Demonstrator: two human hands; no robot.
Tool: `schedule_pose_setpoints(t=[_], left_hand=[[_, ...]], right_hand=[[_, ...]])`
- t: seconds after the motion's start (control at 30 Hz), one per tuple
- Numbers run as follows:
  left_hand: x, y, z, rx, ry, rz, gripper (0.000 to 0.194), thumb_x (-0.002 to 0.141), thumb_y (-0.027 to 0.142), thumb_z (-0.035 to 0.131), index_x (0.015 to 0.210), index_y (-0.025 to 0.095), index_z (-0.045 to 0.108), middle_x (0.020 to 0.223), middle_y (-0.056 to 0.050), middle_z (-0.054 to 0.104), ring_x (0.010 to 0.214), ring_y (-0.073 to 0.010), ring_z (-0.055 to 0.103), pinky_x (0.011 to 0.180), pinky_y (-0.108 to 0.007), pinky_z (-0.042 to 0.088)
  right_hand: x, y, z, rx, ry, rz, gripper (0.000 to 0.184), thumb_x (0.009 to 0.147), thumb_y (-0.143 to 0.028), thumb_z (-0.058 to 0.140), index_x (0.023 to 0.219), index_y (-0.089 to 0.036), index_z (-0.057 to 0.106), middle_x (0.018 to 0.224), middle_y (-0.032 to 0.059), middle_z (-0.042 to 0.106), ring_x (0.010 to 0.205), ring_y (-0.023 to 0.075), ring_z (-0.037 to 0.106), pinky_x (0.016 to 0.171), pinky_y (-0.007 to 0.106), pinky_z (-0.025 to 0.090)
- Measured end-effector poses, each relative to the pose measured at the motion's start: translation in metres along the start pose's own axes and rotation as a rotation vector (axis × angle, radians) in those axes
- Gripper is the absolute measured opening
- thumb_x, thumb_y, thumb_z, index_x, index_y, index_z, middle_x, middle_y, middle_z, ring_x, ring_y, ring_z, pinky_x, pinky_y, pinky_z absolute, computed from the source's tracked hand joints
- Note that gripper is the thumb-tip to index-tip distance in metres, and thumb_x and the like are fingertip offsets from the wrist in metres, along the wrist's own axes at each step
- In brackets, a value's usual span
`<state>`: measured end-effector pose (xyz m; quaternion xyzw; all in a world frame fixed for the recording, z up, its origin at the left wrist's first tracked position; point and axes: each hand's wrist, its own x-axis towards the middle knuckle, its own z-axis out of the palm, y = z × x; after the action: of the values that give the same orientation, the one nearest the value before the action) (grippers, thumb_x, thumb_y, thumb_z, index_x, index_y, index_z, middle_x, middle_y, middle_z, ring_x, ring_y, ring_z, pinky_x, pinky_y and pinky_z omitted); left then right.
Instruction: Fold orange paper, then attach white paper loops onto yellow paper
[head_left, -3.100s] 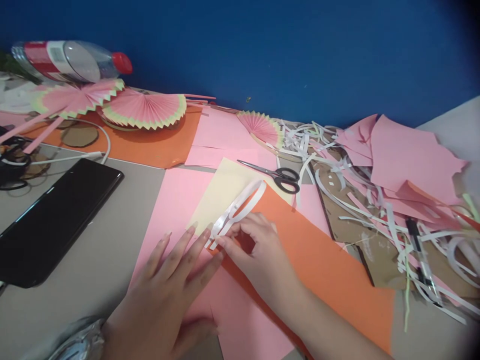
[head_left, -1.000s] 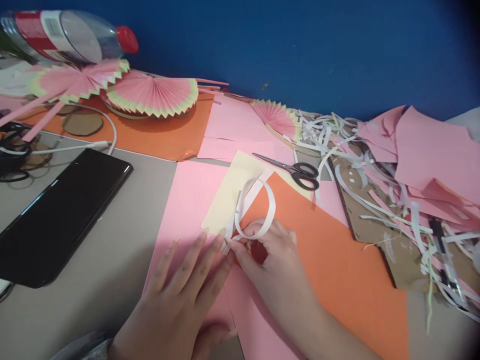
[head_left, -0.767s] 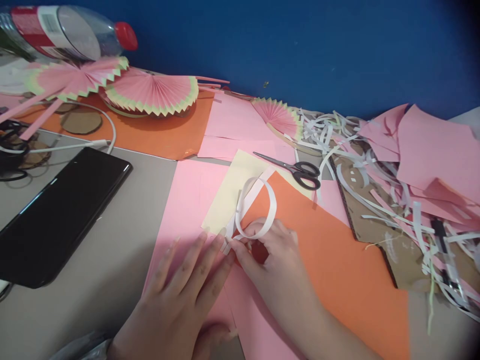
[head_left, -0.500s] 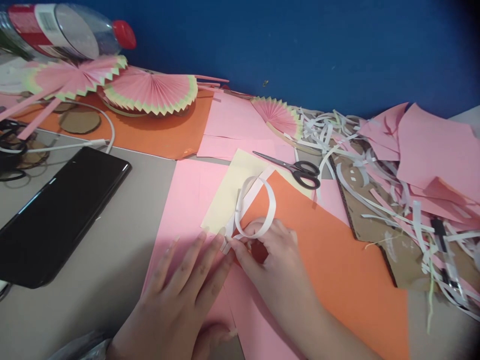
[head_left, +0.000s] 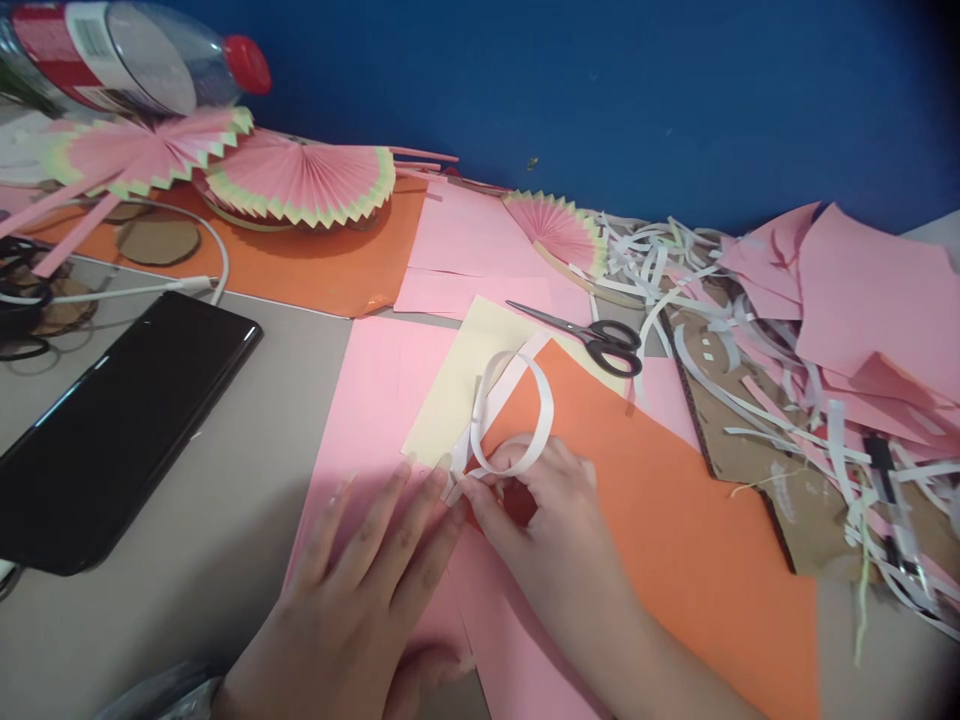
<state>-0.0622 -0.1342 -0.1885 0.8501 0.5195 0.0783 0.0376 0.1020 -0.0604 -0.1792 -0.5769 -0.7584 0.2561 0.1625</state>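
My left hand (head_left: 360, 570) lies flat with its fingers spread over pink paper (head_left: 382, 380), its fingertips close to the lower end of a white strip. Beside it, my right hand (head_left: 540, 510) pinches a thin white paper strip (head_left: 545, 420) between thumb and forefinger. That strip curls up into a loop above the hand. Underneath are a sheet of orange paper (head_left: 660, 520), a white edge along it, and a pale yellow sheet (head_left: 457, 370). Black-handled scissors (head_left: 600, 340) rest just beyond the loop, partly on the yellow sheet.
At the left lies a black phone (head_left: 127, 430) near a white cable (head_left: 214, 225). Pleated pink paper fans (head_left: 307, 185) and a bottle (head_left: 150, 60) stand behind. On the right, paper scraps (head_left: 810, 430) and a pen (head_left: 892, 510) cover cardboard (head_left: 705, 420). A blue panel (head_left: 525, 90) borders the back.
Almost nothing differs. Both hands keep their places, and the white strip's loop holds nearly the same shape.
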Motion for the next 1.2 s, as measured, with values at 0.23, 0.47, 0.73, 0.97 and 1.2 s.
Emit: schedule_pose_setpoints(t=[0.23, 0.47, 0.73, 0.97, 1.2], left_hand=[[0.0008, -0.0002, -0.0010, 0.000, -0.005, -0.013, 0.064, 0.083, 0.059, 0.044, 0.137, 0.024, 0.041, 0.145, -0.001, 0.036, 0.133, -0.0233, 0.030, 0.113, -0.045, 0.006], [0.0012, -0.0011, -0.0008, 0.007, -0.034, 0.004, 0.064, 0.085, 0.060, 0.040, 0.138, 0.025, 0.039, 0.145, 0.000, 0.037, 0.132, -0.0236, 0.031, 0.112, -0.044, 0.004], [0.0017, 0.0011, -0.0007, 0.007, -0.040, -0.010, 0.065, 0.084, 0.062, 0.041, 0.136, 0.024, 0.042, 0.145, 0.000, 0.037, 0.132, -0.0224, 0.031, 0.112, -0.042, 0.008], [0.0032, 0.0007, -0.0012, 0.003, -0.036, -0.009, 0.065, 0.083, 0.062, 0.042, 0.135, 0.023, 0.043, 0.145, -0.001, 0.036, 0.133, -0.0220, 0.030, 0.112, -0.043, 0.006], [-0.0003, 0.0007, -0.0002, 0.002, -0.032, -0.001, 0.067, 0.082, 0.063, 0.042, 0.135, 0.022, 0.043, 0.144, -0.002, 0.037, 0.133, -0.0215, 0.029, 0.112, -0.043, 0.005]], right_hand=[[-0.0004, -0.0007, 0.0001, 0.004, -0.004, -0.002, 0.014, 0.083, -0.024, 0.056, 0.070, -0.022, 0.053, 0.076, -0.0028, 0.061, 0.078, 0.0166, 0.053, 0.071, 0.033, 0.030], [0.0001, -0.0008, 0.0004, 0.013, -0.003, 0.012, 0.017, 0.082, -0.024, 0.057, 0.067, -0.021, 0.052, 0.071, -0.0026, 0.059, 0.075, 0.0163, 0.051, 0.071, 0.033, 0.029], [-0.0002, -0.0001, 0.0000, 0.031, -0.001, 0.014, 0.018, 0.082, -0.023, 0.058, 0.065, -0.020, 0.051, 0.068, -0.0043, 0.056, 0.072, 0.0145, 0.049, 0.070, 0.032, 0.028], [-0.0016, -0.0003, 0.0001, 0.031, -0.005, 0.015, 0.018, 0.082, -0.024, 0.057, 0.066, -0.020, 0.051, 0.068, -0.0048, 0.056, 0.072, 0.0144, 0.049, 0.070, 0.032, 0.028], [-0.0001, -0.0004, 0.0002, 0.047, -0.008, 0.018, 0.017, 0.081, -0.022, 0.058, 0.066, -0.021, 0.052, 0.068, -0.0052, 0.057, 0.073, 0.0148, 0.049, 0.071, 0.032, 0.028]])
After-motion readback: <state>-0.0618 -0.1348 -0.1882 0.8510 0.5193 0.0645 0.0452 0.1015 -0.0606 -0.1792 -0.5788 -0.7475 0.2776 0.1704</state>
